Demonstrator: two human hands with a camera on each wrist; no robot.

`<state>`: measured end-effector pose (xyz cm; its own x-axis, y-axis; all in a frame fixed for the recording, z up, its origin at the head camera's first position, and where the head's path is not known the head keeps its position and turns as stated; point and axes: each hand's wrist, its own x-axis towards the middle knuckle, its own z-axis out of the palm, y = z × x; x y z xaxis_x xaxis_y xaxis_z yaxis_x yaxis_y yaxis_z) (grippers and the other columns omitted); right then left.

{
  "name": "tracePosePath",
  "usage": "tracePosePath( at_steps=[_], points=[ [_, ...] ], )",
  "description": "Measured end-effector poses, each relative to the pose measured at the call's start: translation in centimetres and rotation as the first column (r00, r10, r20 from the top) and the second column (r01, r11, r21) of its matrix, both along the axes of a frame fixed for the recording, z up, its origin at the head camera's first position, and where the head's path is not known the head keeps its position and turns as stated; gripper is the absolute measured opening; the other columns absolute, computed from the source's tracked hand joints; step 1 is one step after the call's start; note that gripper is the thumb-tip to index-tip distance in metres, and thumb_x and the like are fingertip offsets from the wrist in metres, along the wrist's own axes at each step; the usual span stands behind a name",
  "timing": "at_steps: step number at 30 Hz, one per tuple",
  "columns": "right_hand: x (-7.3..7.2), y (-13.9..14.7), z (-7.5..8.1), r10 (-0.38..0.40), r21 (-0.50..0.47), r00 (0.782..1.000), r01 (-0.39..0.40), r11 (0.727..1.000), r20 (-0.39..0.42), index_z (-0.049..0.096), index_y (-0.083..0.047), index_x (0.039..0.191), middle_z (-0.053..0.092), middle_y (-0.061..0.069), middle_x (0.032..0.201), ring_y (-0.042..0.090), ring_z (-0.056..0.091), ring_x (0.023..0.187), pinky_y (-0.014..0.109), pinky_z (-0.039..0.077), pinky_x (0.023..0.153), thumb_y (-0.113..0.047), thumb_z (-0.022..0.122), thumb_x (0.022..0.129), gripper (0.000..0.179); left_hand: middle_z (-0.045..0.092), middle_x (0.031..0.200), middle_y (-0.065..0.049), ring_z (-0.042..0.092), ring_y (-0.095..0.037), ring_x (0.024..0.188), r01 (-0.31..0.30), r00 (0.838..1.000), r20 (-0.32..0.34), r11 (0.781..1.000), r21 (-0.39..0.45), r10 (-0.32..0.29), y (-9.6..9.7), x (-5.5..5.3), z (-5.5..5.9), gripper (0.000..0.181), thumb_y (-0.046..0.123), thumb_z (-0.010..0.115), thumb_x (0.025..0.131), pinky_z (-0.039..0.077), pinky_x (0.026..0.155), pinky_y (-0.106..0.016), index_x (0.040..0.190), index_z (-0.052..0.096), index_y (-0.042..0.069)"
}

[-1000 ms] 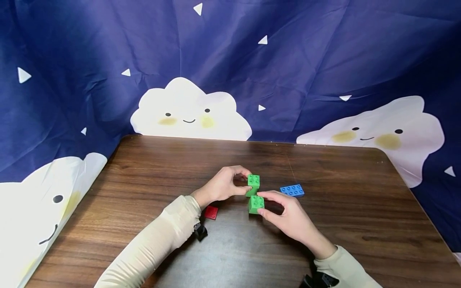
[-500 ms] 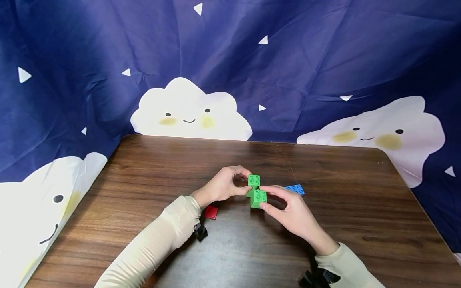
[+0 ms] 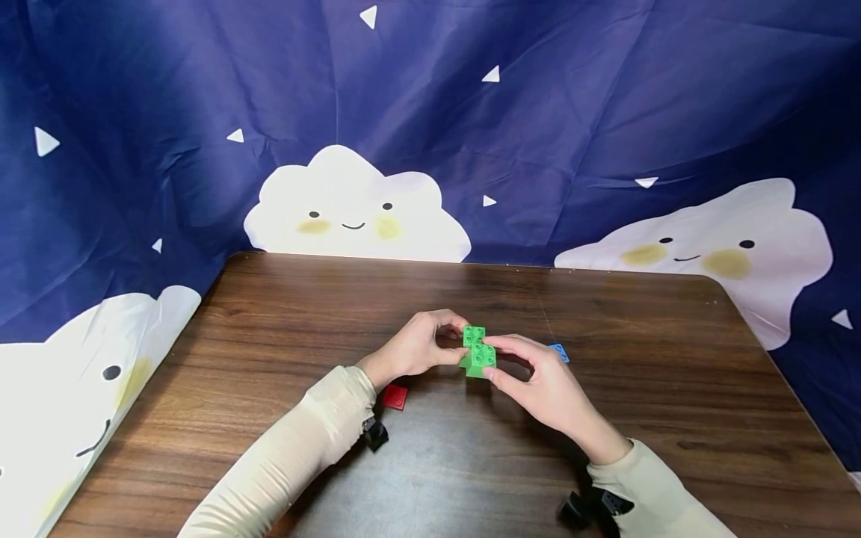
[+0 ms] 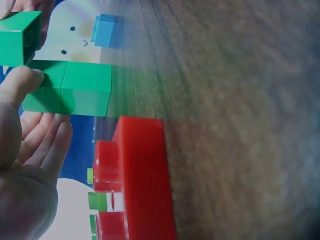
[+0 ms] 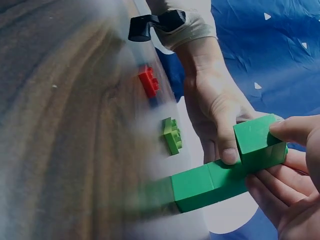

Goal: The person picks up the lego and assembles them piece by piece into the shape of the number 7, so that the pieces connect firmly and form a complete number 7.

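My left hand (image 3: 417,344) pinches a stack of two green toy bricks (image 4: 86,90) between thumb and fingers. The stack stands upright on the table. In the right wrist view, my left thumb lies against the upper brick of that stack (image 5: 192,187). Another green brick (image 3: 481,366) is held off the table by my right hand (image 3: 545,388), between thumb and fingertips. It hangs at the near side of the stack, around the height of its top. From the head view I cannot tell whether the two touch.
A red brick (image 3: 394,397) lies beside my left wrist. Near it, a light green brick (image 5: 172,136) shows in the right wrist view, out of sight from the head. A blue brick (image 3: 560,353) is partly hidden behind my right hand. A cloud-patterned cloth (image 3: 430,90) hangs behind the table.
My right hand has carried its green brick away from me and up toward the stack's top, covering more of the blue brick. My left hand has stayed still on the stack.
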<state>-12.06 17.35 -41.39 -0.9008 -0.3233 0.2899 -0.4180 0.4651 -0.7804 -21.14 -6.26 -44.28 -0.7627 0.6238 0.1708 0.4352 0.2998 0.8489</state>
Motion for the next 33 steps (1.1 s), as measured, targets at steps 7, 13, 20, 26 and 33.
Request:
tracePosePath(
  at_steps=[7, 13, 20, 26, 33],
  points=[
    [-0.3, 0.0, 0.6, -0.025, 0.015, 0.999, 0.026, 1.0, -0.047, 0.073, -0.008, 0.135, 0.077, 0.006, 0.13, 0.019, 0.074, 0.117, 0.038, 0.064, 0.098, -0.007, 0.083, 0.094, 0.042, 0.076, 0.113, -0.012, 0.075, -0.029, 0.109, -0.005, 1.0, -0.007, 1.0, -0.016, 0.005, -0.1, -0.1, 0.1, 0.027, 0.003, 0.082, 0.091, 0.063, 0.1, -0.041, 0.116, 0.074, 0.0],
    [-0.8, -0.1, 1.0, -0.04, 0.021, 0.995, 0.042, 0.999, -0.09, 0.074, -0.009, 0.134, 0.077, 0.006, 0.128, 0.024, 0.074, 0.116, 0.024, 0.06, 0.1, -0.007, 0.083, 0.094, 0.041, 0.076, 0.113, -0.012, 0.075, -0.029, 0.108, -0.011, 1.0, -0.007, 1.0, -0.018, 0.01, -0.1, 0.0, 0.1, 0.027, 0.002, 0.082, 0.09, 0.064, 0.1, -0.041, 0.116, 0.074, 0.0],
    [-1.3, -0.1, 1.6, -0.069, 0.05, 0.993, 0.074, 0.996, -0.092, 0.073, -0.009, 0.137, 0.076, 0.007, 0.132, 0.03, 0.073, 0.12, 0.045, 0.061, 0.102, -0.011, 0.081, 0.097, 0.041, 0.076, 0.112, -0.013, 0.076, -0.033, 0.107, -0.003, 1.0, -0.007, 1.0, -0.003, 0.003, 0.0, 0.0, 0.0, 0.027, 0.001, 0.082, 0.09, 0.064, 0.099, -0.04, 0.116, 0.075, -0.001],
    [-1.9, -0.1, 1.7, -0.07, 0.057, 0.995, 0.074, 0.996, -0.075, 0.072, -0.009, 0.139, 0.076, 0.008, 0.134, 0.031, 0.073, 0.123, 0.052, 0.06, 0.104, -0.012, 0.08, 0.098, 0.042, 0.076, 0.112, -0.013, 0.076, -0.033, 0.107, -0.003, 1.0, -0.012, 1.0, -0.008, 0.003, 0.0, 0.0, 0.0, 0.026, 0.003, 0.082, 0.091, 0.064, 0.098, -0.039, 0.116, 0.075, -0.001],
    [-2.5, -0.2, 1.2, -0.091, 0.063, 0.994, 0.094, 0.994, -0.057, 0.07, -0.01, 0.141, 0.075, 0.008, 0.136, 0.032, 0.071, 0.126, 0.054, 0.059, 0.104, -0.014, 0.08, 0.099, 0.044, 0.076, 0.112, -0.012, 0.075, -0.031, 0.106, -0.006, 1.0, -0.017, 1.0, -0.017, 0.006, -0.1, 0.0, 0.2, 0.026, 0.004, 0.082, 0.091, 0.064, 0.098, -0.039, 0.116, 0.075, 0.0]
  ],
)
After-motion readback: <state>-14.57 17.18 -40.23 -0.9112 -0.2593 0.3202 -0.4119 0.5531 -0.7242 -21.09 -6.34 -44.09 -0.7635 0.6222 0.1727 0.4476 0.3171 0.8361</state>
